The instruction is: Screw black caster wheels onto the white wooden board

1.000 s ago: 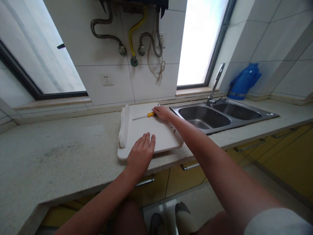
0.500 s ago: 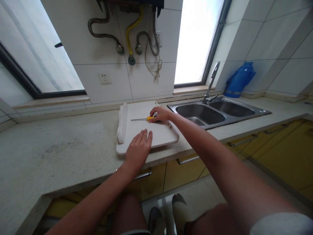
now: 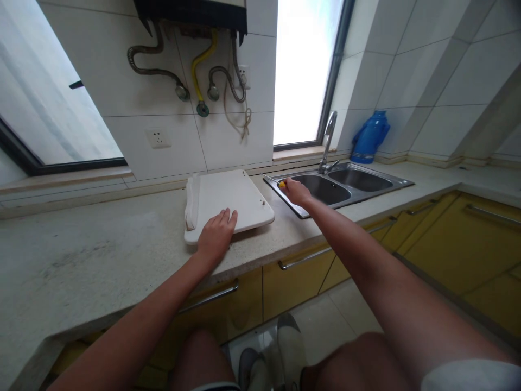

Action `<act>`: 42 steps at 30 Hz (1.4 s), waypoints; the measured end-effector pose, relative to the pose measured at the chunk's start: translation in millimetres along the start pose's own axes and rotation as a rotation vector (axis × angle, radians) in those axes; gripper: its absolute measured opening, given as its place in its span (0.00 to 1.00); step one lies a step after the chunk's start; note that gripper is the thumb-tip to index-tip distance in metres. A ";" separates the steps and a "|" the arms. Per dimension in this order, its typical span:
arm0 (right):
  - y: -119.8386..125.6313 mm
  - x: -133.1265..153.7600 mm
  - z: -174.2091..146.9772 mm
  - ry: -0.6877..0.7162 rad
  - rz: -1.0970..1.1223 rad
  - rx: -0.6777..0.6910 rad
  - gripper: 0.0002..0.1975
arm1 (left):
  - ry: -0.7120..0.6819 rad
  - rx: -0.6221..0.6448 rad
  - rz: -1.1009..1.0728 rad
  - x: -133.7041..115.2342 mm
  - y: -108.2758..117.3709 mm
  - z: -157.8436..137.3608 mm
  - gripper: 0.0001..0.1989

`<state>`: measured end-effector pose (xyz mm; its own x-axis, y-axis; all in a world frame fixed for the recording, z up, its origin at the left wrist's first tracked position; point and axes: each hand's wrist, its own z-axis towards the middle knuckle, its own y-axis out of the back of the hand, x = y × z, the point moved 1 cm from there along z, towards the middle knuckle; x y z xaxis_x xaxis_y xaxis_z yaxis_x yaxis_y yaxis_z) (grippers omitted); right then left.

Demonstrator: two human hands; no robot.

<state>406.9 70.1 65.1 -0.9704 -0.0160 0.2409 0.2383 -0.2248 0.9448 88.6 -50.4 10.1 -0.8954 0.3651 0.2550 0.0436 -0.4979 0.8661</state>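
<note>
A white flat panel with rounded corners lies on the counter, a raised white strip along its left side. My left hand rests on the panel's front edge, fingers stretched out flat. My right hand is closed round a screwdriver with a yellow handle, over the near left rim of the sink. The screwdriver's thin metal shaft points to the left and away from me. Small dark bits show near the panel's right edge, too small to name.
To the right, a double steel sink with a tap is set into the counter. A blue thermos-like jug stands behind it. Hoses hang on the wall above. Yellow drawers with metal handles lie below the counter's front edge.
My right hand has carried the screwdriver from above the panel rightward to the sink's edge. My left hand stays on the panel. The view has shifted to the right.
</note>
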 end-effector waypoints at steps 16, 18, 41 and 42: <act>5.5 -54.3 -46.1 -0.131 -0.107 0.058 0.24 | 0.022 0.016 -0.063 -17.0 -3.7 37.7 0.28; 2.4 -52.6 -50.6 -0.114 -0.114 0.064 0.24 | 0.012 0.016 -0.067 -10.2 0.3 29.7 0.29; 9.4 -31.2 -80.4 0.141 -0.286 0.093 0.25 | -0.035 0.046 -0.218 167.0 -0.8 -108.1 0.42; 8.7 -29.8 -81.9 0.152 -0.295 0.105 0.24 | -0.046 0.047 -0.231 175.8 -1.2 -113.7 0.42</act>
<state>434.7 -11.1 48.0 -0.9909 -0.1124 -0.0742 -0.0581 -0.1404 0.9884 -119.3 -75.0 5.0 -0.8629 0.5011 0.0659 -0.1385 -0.3598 0.9227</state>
